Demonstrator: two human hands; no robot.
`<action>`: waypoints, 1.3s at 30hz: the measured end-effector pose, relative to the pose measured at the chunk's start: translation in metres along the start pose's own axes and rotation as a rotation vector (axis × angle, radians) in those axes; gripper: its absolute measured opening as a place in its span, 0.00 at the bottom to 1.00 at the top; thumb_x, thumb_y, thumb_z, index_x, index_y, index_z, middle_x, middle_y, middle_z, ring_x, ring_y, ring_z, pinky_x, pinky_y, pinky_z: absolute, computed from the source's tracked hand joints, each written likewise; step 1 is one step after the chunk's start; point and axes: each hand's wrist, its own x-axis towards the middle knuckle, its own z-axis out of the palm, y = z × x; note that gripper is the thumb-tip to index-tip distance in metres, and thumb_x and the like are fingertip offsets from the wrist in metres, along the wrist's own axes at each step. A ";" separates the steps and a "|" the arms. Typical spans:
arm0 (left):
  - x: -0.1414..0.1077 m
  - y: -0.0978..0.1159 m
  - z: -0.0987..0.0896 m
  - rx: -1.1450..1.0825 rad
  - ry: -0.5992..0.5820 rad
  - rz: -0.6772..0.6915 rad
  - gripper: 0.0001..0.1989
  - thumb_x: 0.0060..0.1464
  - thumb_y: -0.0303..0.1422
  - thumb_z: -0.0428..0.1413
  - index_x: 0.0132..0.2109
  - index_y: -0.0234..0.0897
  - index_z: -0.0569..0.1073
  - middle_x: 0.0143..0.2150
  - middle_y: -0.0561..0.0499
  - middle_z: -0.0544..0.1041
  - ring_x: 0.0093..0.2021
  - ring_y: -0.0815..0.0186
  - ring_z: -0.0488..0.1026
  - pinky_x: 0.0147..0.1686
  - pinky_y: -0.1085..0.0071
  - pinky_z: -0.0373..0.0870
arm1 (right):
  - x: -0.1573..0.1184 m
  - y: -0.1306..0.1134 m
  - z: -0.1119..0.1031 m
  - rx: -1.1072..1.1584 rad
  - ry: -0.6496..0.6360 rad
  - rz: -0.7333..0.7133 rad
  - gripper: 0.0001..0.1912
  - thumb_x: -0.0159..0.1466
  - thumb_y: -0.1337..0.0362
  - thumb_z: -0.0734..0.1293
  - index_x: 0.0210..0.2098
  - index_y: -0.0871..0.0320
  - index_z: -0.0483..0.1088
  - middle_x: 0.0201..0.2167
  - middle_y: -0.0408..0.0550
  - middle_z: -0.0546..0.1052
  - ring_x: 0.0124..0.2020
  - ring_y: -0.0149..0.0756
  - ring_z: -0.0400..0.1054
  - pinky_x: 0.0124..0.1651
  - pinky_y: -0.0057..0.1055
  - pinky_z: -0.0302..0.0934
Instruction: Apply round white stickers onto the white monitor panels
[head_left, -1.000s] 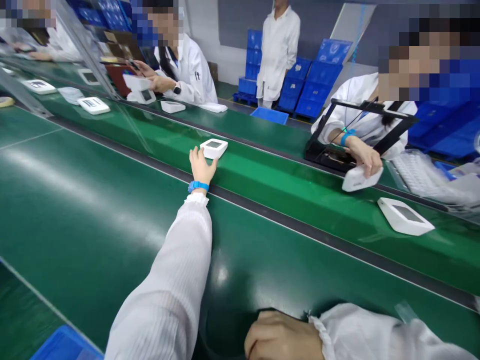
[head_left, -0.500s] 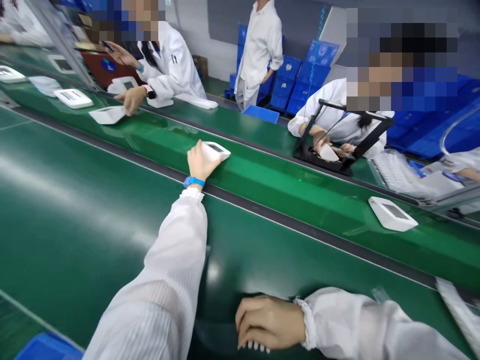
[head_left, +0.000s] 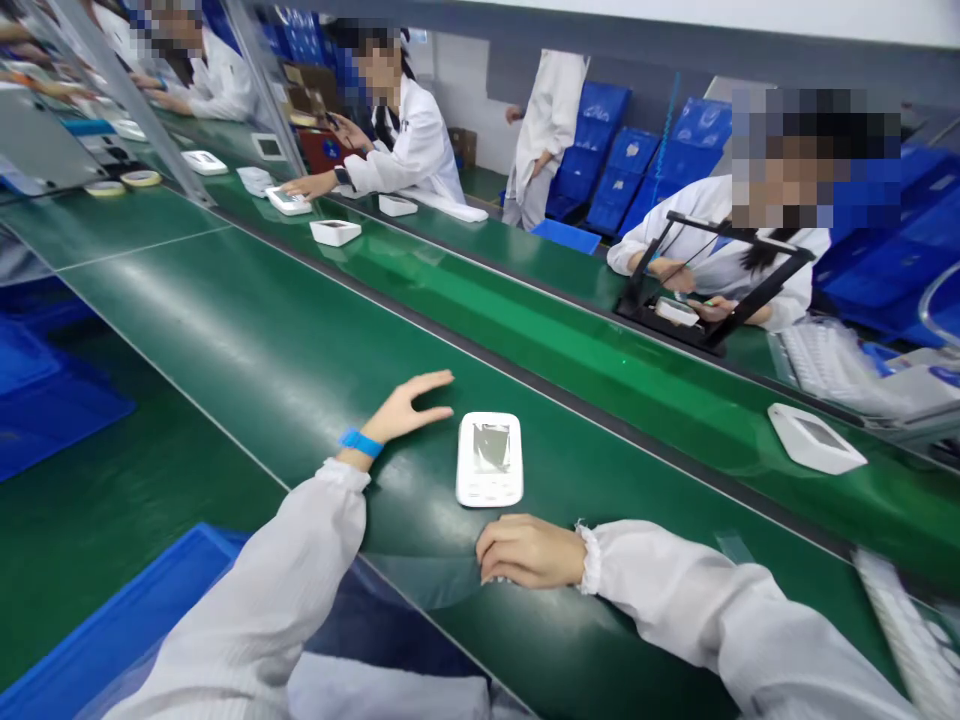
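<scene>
A white monitor with a grey screen [head_left: 491,450], shaped like a blood-pressure monitor, lies face up on the green table in front of me. My left hand [head_left: 409,408], with a blue band on the wrist, is just left of it, thumb and fingers spread, holding nothing. Below the monitor, my right hand [head_left: 531,550] rests on the table with its fingers curled under. Small white bits show at its fingertips, too hidden to name. A clear plastic sheet [head_left: 435,578] lies beside those fingers.
Beyond a dark rail runs a green conveyor belt [head_left: 540,340] with more white monitors, one at the right [head_left: 816,438]. Co-workers sit across it, one behind a black frame [head_left: 739,290]. A blue bin [head_left: 142,610] stands at lower left.
My left hand has come back from the belt, and the monitor it held now lies on my table, released. My right hand stays curled. The view has shifted.
</scene>
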 end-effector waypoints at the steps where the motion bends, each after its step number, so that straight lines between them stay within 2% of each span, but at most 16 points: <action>1: -0.005 -0.004 -0.008 0.049 0.093 -0.049 0.32 0.52 0.48 0.62 0.59 0.36 0.71 0.63 0.41 0.67 0.64 0.53 0.62 0.66 0.55 0.54 | 0.001 -0.002 0.001 0.005 -0.008 -0.010 0.12 0.72 0.65 0.58 0.38 0.61 0.72 0.38 0.49 0.75 0.39 0.30 0.69 0.44 0.26 0.62; 3: -0.013 -0.006 -0.017 0.063 0.187 -0.127 0.31 0.53 0.50 0.59 0.58 0.34 0.71 0.61 0.41 0.69 0.61 0.54 0.66 0.64 0.54 0.58 | 0.001 -0.006 0.003 0.020 0.005 -0.015 0.12 0.72 0.66 0.58 0.38 0.61 0.72 0.38 0.50 0.75 0.38 0.30 0.69 0.44 0.26 0.62; 5: -0.024 0.002 -0.017 0.035 0.171 -0.165 0.29 0.55 0.51 0.58 0.56 0.34 0.72 0.59 0.41 0.72 0.59 0.55 0.69 0.62 0.56 0.62 | 0.000 -0.010 0.004 0.031 0.044 0.003 0.11 0.71 0.66 0.58 0.38 0.62 0.72 0.38 0.50 0.74 0.38 0.30 0.69 0.44 0.25 0.62; 9: -0.058 0.045 0.002 -0.120 -0.059 -0.198 0.29 0.59 0.48 0.56 0.61 0.35 0.67 0.60 0.42 0.70 0.60 0.57 0.68 0.62 0.57 0.63 | -0.002 -0.011 0.004 0.055 0.058 0.106 0.09 0.71 0.67 0.60 0.38 0.61 0.72 0.38 0.51 0.74 0.40 0.31 0.69 0.46 0.26 0.63; 11: -0.075 0.067 0.013 -0.102 -0.237 -0.148 0.39 0.54 0.46 0.61 0.67 0.39 0.59 0.67 0.43 0.61 0.66 0.55 0.60 0.66 0.57 0.57 | -0.001 -0.010 0.002 0.102 0.041 0.160 0.09 0.70 0.67 0.61 0.38 0.61 0.72 0.39 0.51 0.74 0.41 0.32 0.69 0.48 0.27 0.63; 13: -0.087 0.080 0.023 -0.031 -0.279 -0.116 0.48 0.51 0.45 0.64 0.71 0.40 0.49 0.71 0.42 0.53 0.69 0.54 0.53 0.67 0.56 0.54 | 0.000 -0.008 -0.002 0.185 0.016 0.201 0.09 0.70 0.67 0.61 0.38 0.61 0.72 0.41 0.52 0.73 0.43 0.32 0.69 0.49 0.28 0.63; 16: -0.093 0.085 0.041 0.080 -0.133 -0.154 0.44 0.52 0.44 0.64 0.70 0.41 0.52 0.69 0.42 0.58 0.67 0.53 0.58 0.65 0.55 0.57 | 0.000 -0.003 -0.011 0.260 -0.018 0.253 0.09 0.71 0.67 0.61 0.38 0.62 0.72 0.43 0.53 0.72 0.44 0.32 0.69 0.50 0.28 0.64; 20: -0.084 0.082 0.066 0.250 0.065 -0.166 0.31 0.53 0.41 0.64 0.60 0.35 0.66 0.54 0.43 0.73 0.53 0.55 0.70 0.54 0.57 0.67 | -0.005 0.009 -0.024 0.218 0.004 0.302 0.10 0.70 0.66 0.61 0.38 0.61 0.73 0.43 0.53 0.73 0.45 0.33 0.69 0.51 0.31 0.63; 25: -0.090 0.110 0.069 0.361 0.142 -0.140 0.13 0.60 0.34 0.57 0.50 0.33 0.71 0.45 0.45 0.75 0.45 0.58 0.71 0.47 0.61 0.69 | -0.013 0.016 -0.043 0.154 0.049 0.376 0.10 0.70 0.63 0.63 0.36 0.60 0.73 0.42 0.52 0.73 0.45 0.35 0.69 0.50 0.33 0.63; 27: -0.107 0.131 0.067 0.385 0.296 -0.105 0.09 0.62 0.33 0.55 0.48 0.34 0.71 0.44 0.45 0.75 0.46 0.58 0.71 0.47 0.61 0.68 | -0.013 0.009 -0.048 0.161 0.115 0.431 0.09 0.69 0.62 0.65 0.35 0.60 0.74 0.40 0.51 0.73 0.43 0.35 0.69 0.49 0.33 0.64; 29: -0.128 0.153 0.070 0.324 0.443 -0.071 0.02 0.63 0.30 0.54 0.41 0.36 0.71 0.39 0.48 0.74 0.43 0.62 0.71 0.46 0.64 0.67 | -0.009 -0.001 -0.048 0.220 0.261 0.504 0.09 0.66 0.61 0.67 0.33 0.60 0.74 0.38 0.50 0.73 0.41 0.35 0.69 0.47 0.33 0.64; 31: -0.147 0.168 0.080 0.155 0.317 -0.071 0.01 0.62 0.29 0.54 0.40 0.37 0.71 0.38 0.50 0.74 0.41 0.65 0.72 0.43 0.68 0.69 | 0.002 -0.012 -0.041 0.312 0.406 0.549 0.09 0.64 0.60 0.70 0.32 0.60 0.73 0.37 0.49 0.73 0.39 0.34 0.69 0.45 0.33 0.65; 33: -0.160 0.173 0.095 -0.023 0.270 -0.160 0.12 0.61 0.31 0.56 0.52 0.40 0.69 0.46 0.48 0.75 0.46 0.65 0.73 0.43 0.70 0.72 | 0.017 -0.022 -0.030 0.385 0.454 0.547 0.08 0.63 0.61 0.71 0.32 0.60 0.73 0.37 0.49 0.73 0.38 0.34 0.69 0.44 0.32 0.65; 35: -0.165 0.171 0.109 -0.180 0.332 -0.246 0.31 0.60 0.32 0.58 0.66 0.43 0.56 0.52 0.46 0.73 0.51 0.64 0.73 0.45 0.69 0.74 | 0.031 -0.029 -0.017 0.415 0.429 0.527 0.08 0.63 0.62 0.71 0.32 0.60 0.73 0.37 0.49 0.73 0.39 0.33 0.69 0.44 0.32 0.65; 37: -0.167 0.166 0.119 -0.281 0.432 -0.274 0.43 0.60 0.31 0.58 0.71 0.47 0.39 0.51 0.46 0.74 0.49 0.65 0.75 0.46 0.68 0.75 | 0.042 -0.033 -0.007 0.401 0.417 0.519 0.07 0.64 0.63 0.70 0.32 0.60 0.73 0.38 0.48 0.73 0.39 0.33 0.68 0.45 0.32 0.64; 39: -0.167 0.161 0.122 -0.293 0.503 -0.251 0.46 0.61 0.29 0.56 0.71 0.49 0.32 0.46 0.50 0.76 0.44 0.68 0.77 0.44 0.69 0.76 | 0.047 -0.034 -0.001 0.351 0.422 0.520 0.06 0.65 0.64 0.69 0.33 0.60 0.73 0.39 0.48 0.73 0.41 0.33 0.68 0.48 0.33 0.63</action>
